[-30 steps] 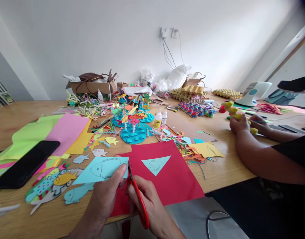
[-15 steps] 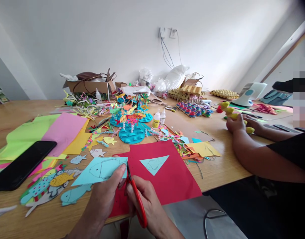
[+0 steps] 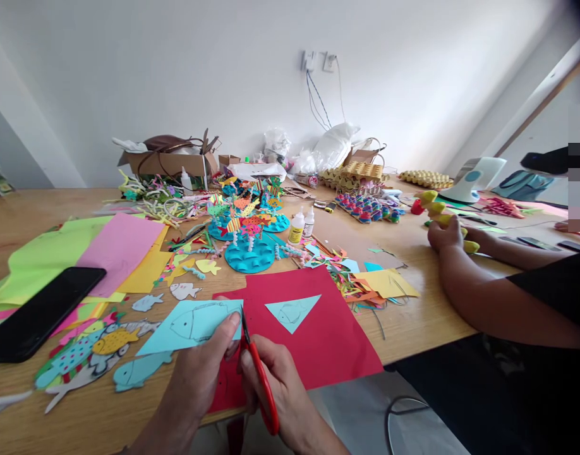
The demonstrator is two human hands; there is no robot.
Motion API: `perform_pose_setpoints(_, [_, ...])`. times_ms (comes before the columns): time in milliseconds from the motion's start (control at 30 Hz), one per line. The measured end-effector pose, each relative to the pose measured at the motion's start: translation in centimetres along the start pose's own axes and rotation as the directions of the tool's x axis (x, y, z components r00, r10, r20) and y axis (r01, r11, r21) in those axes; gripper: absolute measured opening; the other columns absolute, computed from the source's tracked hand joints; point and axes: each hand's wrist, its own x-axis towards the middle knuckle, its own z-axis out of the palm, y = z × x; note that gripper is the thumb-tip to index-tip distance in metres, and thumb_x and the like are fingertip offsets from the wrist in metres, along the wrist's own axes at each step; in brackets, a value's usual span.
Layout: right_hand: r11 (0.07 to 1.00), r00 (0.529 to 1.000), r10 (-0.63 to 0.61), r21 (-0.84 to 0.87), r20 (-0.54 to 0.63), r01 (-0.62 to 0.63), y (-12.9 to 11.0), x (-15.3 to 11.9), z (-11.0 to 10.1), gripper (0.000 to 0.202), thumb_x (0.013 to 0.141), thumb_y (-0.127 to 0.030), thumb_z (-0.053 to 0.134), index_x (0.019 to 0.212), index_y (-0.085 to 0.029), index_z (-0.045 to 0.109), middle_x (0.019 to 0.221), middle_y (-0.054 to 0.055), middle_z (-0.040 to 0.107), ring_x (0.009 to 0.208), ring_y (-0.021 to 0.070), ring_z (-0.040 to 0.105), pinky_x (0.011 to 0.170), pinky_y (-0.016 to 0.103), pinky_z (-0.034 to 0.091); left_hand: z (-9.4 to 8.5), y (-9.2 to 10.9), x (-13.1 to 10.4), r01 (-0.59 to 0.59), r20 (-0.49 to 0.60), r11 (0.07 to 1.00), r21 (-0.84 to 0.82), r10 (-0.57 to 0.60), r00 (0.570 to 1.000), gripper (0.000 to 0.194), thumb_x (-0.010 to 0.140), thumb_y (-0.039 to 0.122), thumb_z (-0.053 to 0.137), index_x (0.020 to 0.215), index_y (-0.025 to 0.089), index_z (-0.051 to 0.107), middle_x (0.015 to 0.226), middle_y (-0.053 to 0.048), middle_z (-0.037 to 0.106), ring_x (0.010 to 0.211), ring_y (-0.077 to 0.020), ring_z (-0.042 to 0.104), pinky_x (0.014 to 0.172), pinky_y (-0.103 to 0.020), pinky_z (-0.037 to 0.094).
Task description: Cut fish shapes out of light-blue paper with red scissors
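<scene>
My left hand (image 3: pixel 202 360) pinches a piece of light blue paper (image 3: pixel 171 341) by its right end, thumb on top. A fish outline with an eye is drawn on that paper. My right hand (image 3: pixel 275 379) is closed round the handles of red-handled scissors (image 3: pixel 264 385). The dark blades stand at the paper's right edge, close to the left thumb. Under both lies a sheet of red paper (image 3: pixel 313 328). A blue paper triangle (image 3: pixel 292 313) with a smaller fish drawing rests on the red sheet. Left of my hands are a blue cut-out fish (image 3: pixel 141 371) and several other paper fish.
A black phone (image 3: pixel 43 313) lies over coloured paper sheets (image 3: pixel 38 253) at left. Blue bases with paper fish (image 3: pixel 249 253), glue bottles (image 3: pixel 296 227) and paper scraps (image 3: pixel 351 278) stand or lie beyond. At right, a co-worker's hands (image 3: pixel 448 237) hold a yellow bumpy strip (image 3: pixel 441 218).
The view has shifted very slightly. My hands, the scissors and the blue paper keep almost the same position. Something skin-toned, perhaps another hand, shows at the far right edge.
</scene>
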Motion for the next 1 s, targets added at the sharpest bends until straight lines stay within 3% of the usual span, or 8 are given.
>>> perform_pose_setpoints(400, [0.997,1.0,0.023,0.073,0.017,-0.024,0.17,-0.13,0.09,0.049,0.086,-0.061,0.047,0.065,-0.017,0.045,0.052,-0.005,0.039,0.045,0.007,0.033,0.041,0.017,0.026,-0.13,0.18,-0.07,0.003,0.063,1.0,-0.019,-0.001,0.998,0.034,0.066,0.036,0.071,0.048,0.021,0.047,0.048,0.006,0.047,0.048,-0.0119,0.044,0.05,-0.025,0.04])
perform_pose_setpoints(833, [1.0,1.0,0.029,0.005,0.01,-0.029,0.5,-0.26,-0.04,0.054,0.084,-0.065,0.046,0.069,-0.014,0.056,0.051,-0.004,0.039,0.048,0.0084,0.034,0.044,0.019,0.026,-0.41,0.27,0.11,0.038,0.137,0.999,-0.018,-0.035,0.99,0.035,0.067,0.033,0.069,0.051,0.021,0.041,0.048,0.007,0.042,0.046,-0.0099,0.039,0.047,-0.024,0.037])
perform_pose_setpoints(1000, [0.999,0.999,0.053,-0.006,0.012,-0.052,0.95,-0.31,-0.1,0.052,0.085,-0.064,0.045,0.068,-0.016,0.054,0.051,-0.004,0.038,0.048,0.0084,0.033,0.043,0.019,0.025,-0.25,0.63,0.01,0.079,0.143,0.996,-0.045,-0.072,0.987,0.035,0.064,0.032,0.07,0.052,0.021,0.039,0.049,0.008,0.04,0.046,-0.0094,0.036,0.046,-0.024,0.035])
